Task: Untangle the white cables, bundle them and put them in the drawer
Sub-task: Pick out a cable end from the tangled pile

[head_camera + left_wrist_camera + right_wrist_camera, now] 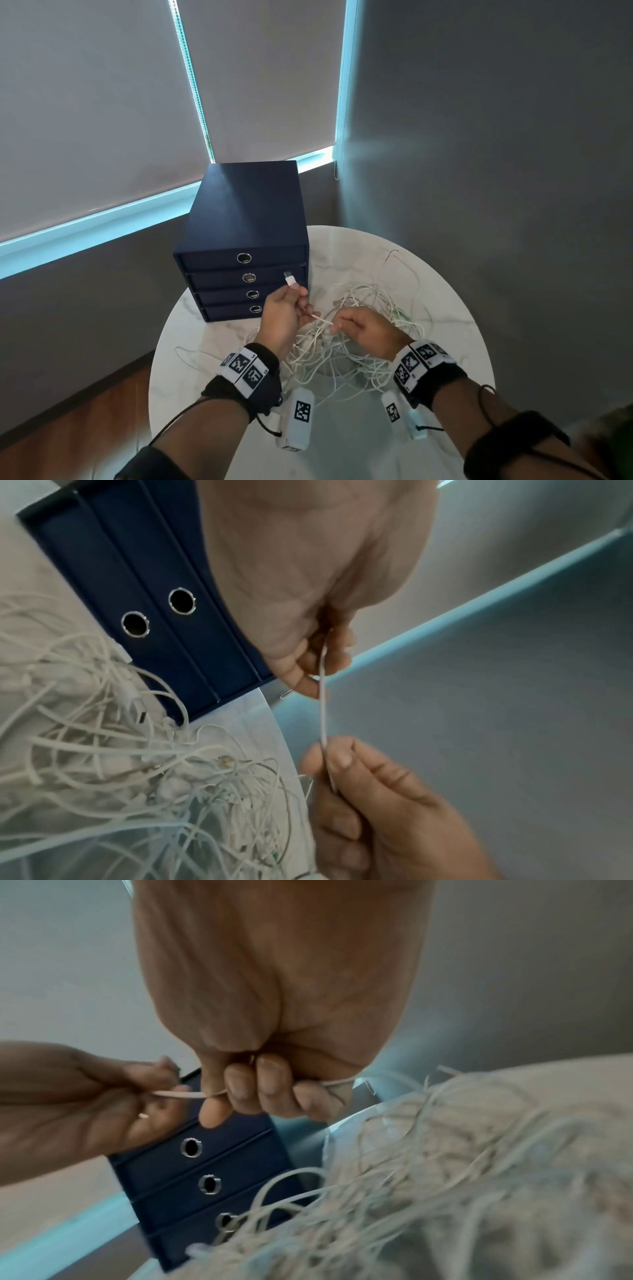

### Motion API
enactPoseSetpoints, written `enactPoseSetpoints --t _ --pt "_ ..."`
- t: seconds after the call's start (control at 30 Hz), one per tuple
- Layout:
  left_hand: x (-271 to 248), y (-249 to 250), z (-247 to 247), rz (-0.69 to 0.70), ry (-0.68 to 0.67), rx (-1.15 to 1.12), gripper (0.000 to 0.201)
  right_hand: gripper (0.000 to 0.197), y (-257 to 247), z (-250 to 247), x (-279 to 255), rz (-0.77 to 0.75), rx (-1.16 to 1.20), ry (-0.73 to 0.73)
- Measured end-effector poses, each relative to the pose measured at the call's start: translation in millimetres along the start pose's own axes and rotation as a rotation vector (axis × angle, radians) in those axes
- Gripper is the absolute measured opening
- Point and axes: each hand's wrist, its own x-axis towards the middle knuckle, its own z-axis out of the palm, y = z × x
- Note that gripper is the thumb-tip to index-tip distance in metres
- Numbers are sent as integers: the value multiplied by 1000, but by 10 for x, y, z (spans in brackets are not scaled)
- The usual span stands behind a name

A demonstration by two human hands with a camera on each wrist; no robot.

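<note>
A tangle of white cables (359, 329) lies on the round white marble table (455, 329). My left hand (286, 315) grips one white cable (322, 712) near its end, and the plug (289, 278) sticks up above the fingers. My right hand (363, 330) pinches the same cable (178, 1094) a short way along, just above the pile. The short stretch between the hands is taut. A navy drawer unit (245, 240) with several closed drawers, each with a metal ring pull (244, 258), stands at the table's back left, right behind my left hand.
The table sits in a corner, with grey wall to the right and roller blinds (102, 102) behind. Loose cable loops trail toward the table's left edge (185, 353) and far right side. Wooden floor (85, 418) shows below on the left.
</note>
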Motion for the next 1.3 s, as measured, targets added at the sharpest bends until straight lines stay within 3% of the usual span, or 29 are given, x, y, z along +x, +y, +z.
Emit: enactPoseSetpoints --t 0.23,0.4,0.67,0.73,0.8,0.87,0.9,0.97,1.03,1.13,1.2,1.3 --pt "80 67 -164 128 68 -31 33 21 665 -740 -376 165 -186 10" --pt "135 171 -378 159 112 -29 35 33 1294 -1196 -764 341 -298 134" --pt "108 80 -691 119 152 30 35 24 2013 -1330 -1306 591 -327 286" --pt "45 -3 -715 85 106 98 33 35 2113 -1256 -1336 632 -352 247" --pt "-61 -142 -699 45 24 211 31 44 2124 -1181 -1318 726 -428 87" --pt "-164 -278 -652 11 -33 293 30 29 1999 -1113 -1333 851 -503 -2" --pt "-198 -339 -634 -1 -35 312 29 23 1945 -1095 -1315 858 -586 61" --pt "-230 -429 -622 -19 -6 321 27 35 1706 -1089 -1130 807 -725 158" --pt "-232 -480 -643 -59 25 281 25 30 1379 -1065 -764 717 -677 99" --pt "-212 -528 -712 -113 59 240 26 22 757 -889 -221 423 -545 184" --pt "-202 -528 -749 -114 79 232 26 21 240 -613 28 221 -444 147" --pt "-197 -511 -813 -99 109 255 25 19 -295 -84 339 112 -412 -48"
